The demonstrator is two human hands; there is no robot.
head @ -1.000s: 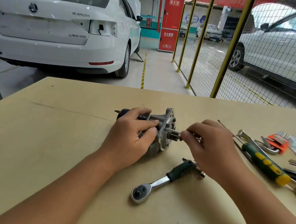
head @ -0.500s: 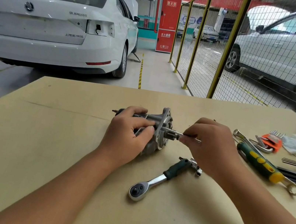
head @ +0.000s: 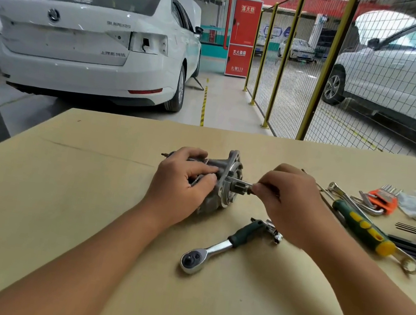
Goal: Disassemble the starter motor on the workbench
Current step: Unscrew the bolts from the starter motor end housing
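**Long bolt drawn farther out of the housing**

Farther out now, the long bolt [head: 238,180] is pinched by the right hand [head: 287,202]. Left hand [head: 183,183] grips the starter motor [head: 220,183], a grey cast body with round flange, lying mid-surface [head: 84,206] beside a ratchet wrench [head: 225,244].

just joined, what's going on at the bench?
A person is taking apart a starter motor on the workbench. The left hand grips its body while the right hand pinches a thin tool at the pinion end. A ratchet wrench lies in front, unused; a screwdriver and hex keys sit to the right.
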